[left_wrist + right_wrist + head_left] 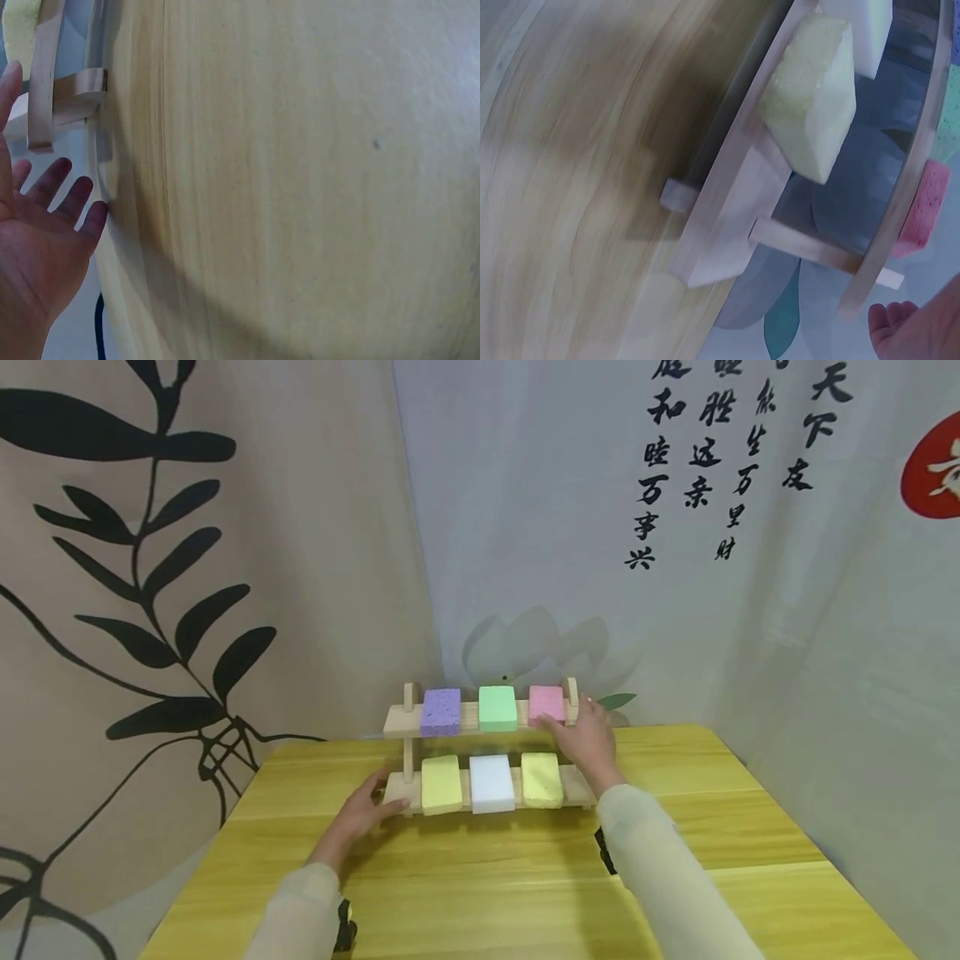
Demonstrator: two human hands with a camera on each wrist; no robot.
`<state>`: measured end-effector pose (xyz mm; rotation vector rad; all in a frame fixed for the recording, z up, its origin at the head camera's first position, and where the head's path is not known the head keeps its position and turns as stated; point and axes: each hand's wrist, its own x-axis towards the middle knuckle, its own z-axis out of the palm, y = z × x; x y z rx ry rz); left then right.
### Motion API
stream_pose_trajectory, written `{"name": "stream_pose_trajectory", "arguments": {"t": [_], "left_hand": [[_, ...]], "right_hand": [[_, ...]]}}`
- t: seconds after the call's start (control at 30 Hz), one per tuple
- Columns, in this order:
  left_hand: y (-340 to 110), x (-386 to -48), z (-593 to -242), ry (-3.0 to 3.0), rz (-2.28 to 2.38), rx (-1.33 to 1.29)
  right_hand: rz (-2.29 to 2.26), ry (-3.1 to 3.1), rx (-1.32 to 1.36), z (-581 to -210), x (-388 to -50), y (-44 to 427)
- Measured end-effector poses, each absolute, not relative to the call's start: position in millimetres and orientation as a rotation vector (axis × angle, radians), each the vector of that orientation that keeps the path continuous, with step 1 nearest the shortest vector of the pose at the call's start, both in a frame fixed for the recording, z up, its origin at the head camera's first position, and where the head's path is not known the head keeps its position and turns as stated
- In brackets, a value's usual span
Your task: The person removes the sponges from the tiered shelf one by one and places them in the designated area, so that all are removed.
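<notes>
Beside the lower-left end of a two-tier wooden rack, the left hand has its fingers spread loose and holds nothing, with the thumb close to the lower shelf's front edge. At the upper shelf's far end, the right hand has its fingers bent, with the thumb reaching in front of the pink sponge; I cannot tell whether it grips the sponge, grips the shelf or only touches.

Between the hands stands the rack, with three blocks on each shelf. Inward from the right hand along the upper shelf, the pink sponge comes first, then a green sponge, then a purple sponge. On the lower shelf, the left yellow sponge lies nearest the left hand, a white block is in the middle, and the right yellow sponge lies below the right hand.

Behind each hand come a pale sleeve and a dark device at the wrist. Under the hands spreads the wood-grained surface. Beyond them hangs a pale backdrop with dark leaves, black characters and, far out past the right hand, a red disc.
</notes>
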<state>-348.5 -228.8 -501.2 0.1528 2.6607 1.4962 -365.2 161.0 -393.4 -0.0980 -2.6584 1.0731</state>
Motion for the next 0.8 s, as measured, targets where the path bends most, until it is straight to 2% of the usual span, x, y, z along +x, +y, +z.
{"name": "stream_pose_trajectory", "arguments": {"t": [0.8], "left_hand": [[-231,-350,-515,2.607,1.549,0.109]], "right_hand": [[1.043,-2.488,-0.329,-419,-382,122]]}}
